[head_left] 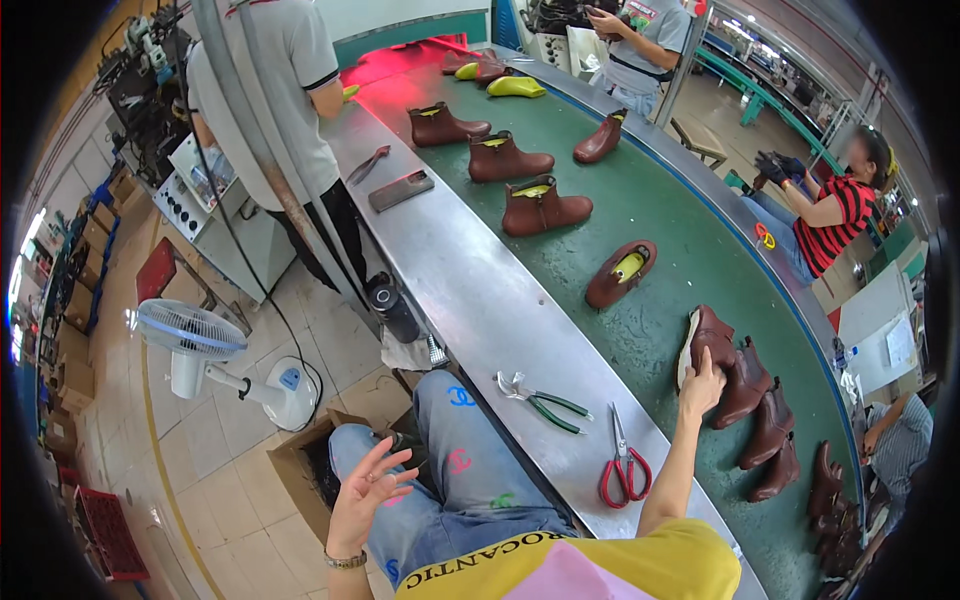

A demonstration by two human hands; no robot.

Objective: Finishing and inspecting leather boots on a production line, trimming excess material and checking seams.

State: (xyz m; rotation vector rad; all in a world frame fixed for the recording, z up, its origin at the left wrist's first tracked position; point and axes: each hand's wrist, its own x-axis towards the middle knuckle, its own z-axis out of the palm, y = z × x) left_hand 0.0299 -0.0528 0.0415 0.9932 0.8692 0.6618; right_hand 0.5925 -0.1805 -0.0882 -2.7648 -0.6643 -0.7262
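My left hand (362,498) is raised above my lap with its fingers apart and nothing in it. On the right, my right hand (702,386) reaches over the green belt, its index finger stretched onto a brown boot (711,332) whose pale sole edge shows on its left side. The other fingers are partly hidden, but no grip on the boot shows. Close beside that boot lie several more brown boots (768,425). Green-handled pliers (546,404) and red-handled scissors (624,462) rest on the metal ledge between my hands.
Farther up the belt (560,270) stand several brown boots (545,207) with yellow-green lasts inside. A phone (400,190) lies on the ledge. To the left are a white fan (192,335) and a standing person (265,90). Another person (825,215) sits across the belt.
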